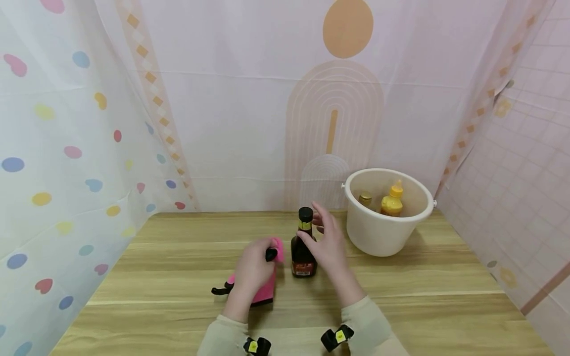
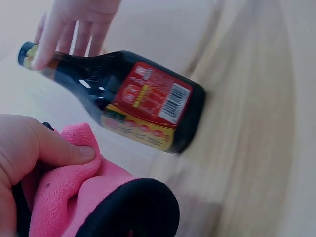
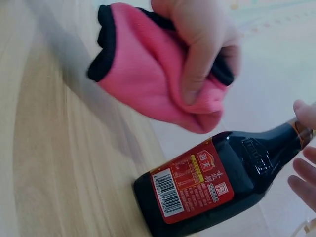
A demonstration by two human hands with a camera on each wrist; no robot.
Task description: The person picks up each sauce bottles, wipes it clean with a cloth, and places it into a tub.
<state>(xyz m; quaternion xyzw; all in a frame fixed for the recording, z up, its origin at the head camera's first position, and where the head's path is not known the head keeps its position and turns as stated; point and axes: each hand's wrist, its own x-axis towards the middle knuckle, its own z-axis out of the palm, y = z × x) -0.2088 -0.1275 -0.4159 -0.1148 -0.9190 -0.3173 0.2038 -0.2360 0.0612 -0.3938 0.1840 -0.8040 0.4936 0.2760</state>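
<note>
A dark soy sauce bottle (image 1: 304, 254) with a black cap and a red label stands upright on the table. My right hand (image 1: 328, 242) is at its neck, thumb against the near side, fingers extended and spread behind it. To the left, my left hand (image 1: 255, 264) pinches a pink fleece cloth (image 1: 265, 287) with black edging, bunched between thumb and fingers. The left wrist view shows the thumb pressing into the pink fabric, above a rounded black hem (image 2: 133, 210). Seen from the right wrist, the cloth (image 3: 148, 69) hangs beside the bottle (image 3: 197, 182), its folds partly hidden by the left hand.
A cream bucket (image 1: 378, 237) stands at the back right of the wooden table (image 1: 178, 257). Inside it are a yellow squeeze bottle (image 1: 392, 201) and another container with a gold lid (image 1: 365, 196). Patterned curtains (image 1: 240, 123) enclose the table at the back and sides.
</note>
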